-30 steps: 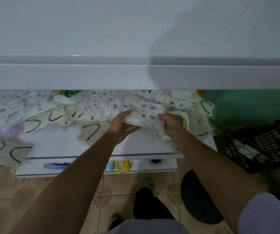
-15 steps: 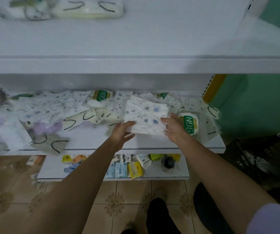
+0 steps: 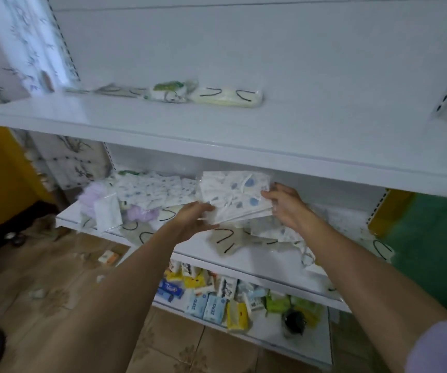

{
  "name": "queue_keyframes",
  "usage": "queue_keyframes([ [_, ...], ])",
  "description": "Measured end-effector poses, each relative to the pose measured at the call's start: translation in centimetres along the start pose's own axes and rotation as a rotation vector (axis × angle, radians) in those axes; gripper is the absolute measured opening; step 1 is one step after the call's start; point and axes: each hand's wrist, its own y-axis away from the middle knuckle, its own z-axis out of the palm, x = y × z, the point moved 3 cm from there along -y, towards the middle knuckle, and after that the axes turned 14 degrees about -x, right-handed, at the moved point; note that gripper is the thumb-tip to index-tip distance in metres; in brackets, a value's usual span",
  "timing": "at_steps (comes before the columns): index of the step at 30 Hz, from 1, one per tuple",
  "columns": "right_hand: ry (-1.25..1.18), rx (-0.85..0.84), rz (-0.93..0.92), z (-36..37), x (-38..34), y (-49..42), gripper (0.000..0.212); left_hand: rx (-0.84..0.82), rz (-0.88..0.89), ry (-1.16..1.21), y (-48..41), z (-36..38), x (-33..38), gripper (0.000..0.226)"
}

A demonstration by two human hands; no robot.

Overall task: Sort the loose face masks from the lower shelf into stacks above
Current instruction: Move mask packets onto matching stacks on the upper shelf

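From my remote seat, the biggest thing I see is the white shelving unit (image 3: 244, 49), its back panel filling the far upper part of the view. The upper shelf (image 3: 244, 135) runs across the frame from left to right, and below it the lower shelf (image 3: 246, 261) juts out nearer to me. Under both, the bottom shelf (image 3: 306, 343) carries a jumble of small packets (image 3: 211, 305) in blue, yellow and green. A brown tiled floor (image 3: 42, 278) spreads out on the near left, and a green wall (image 3: 432, 251) shows on the right. The lower shelf is strewn with loose masks (image 3: 149, 187), white with blue spots, lilac, and pale ones with black ear loops, mostly in clear wrappers. On the far side of the upper shelf a short row of masks (image 3: 225, 97) lies flat against the back panel. The bundle of masks (image 3: 233, 196), white with blue spots, sits in the air above the lower shelf, just beneath the front lip of the upper one. My left hand (image 3: 194, 222) grasps its lower left edge, thumb on top and fingers beneath. My right hand (image 3: 288, 207) grips the right edge, fingers curled onto the bundle.
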Motion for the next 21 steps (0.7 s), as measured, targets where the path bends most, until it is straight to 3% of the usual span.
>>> queue_keyframes([
  [4,0.123,-0.215,0.107,0.9,-1.2,0.3,0.021,0.076,-0.038,-0.079,2.2,0.1,0.0,0.021],
  [7,0.174,-0.278,0.086,2.8,-2.0,-0.3,0.036,0.170,-0.011,-0.095,4.4,-0.2,0.4,0.015],
  [10,0.239,-0.339,0.025,6.4,-2.3,-0.7,0.027,0.305,0.059,-0.122,7.3,-1.7,1.1,0.009],
  [14,0.298,-0.463,-0.004,12.8,-1.4,-1.1,0.029,0.540,0.161,-0.198,12.5,-4.9,1.9,0.014],
  [17,0.521,-0.522,-0.061,18.2,-0.6,-1.7,0.010,0.697,0.204,-0.275,16.9,-7.3,2.1,0.015],
  [21,0.682,-0.621,-0.200,26.0,-0.2,-1.0,0.012,0.914,0.280,-0.357,23.0,-9.9,2.3,0.025],
])
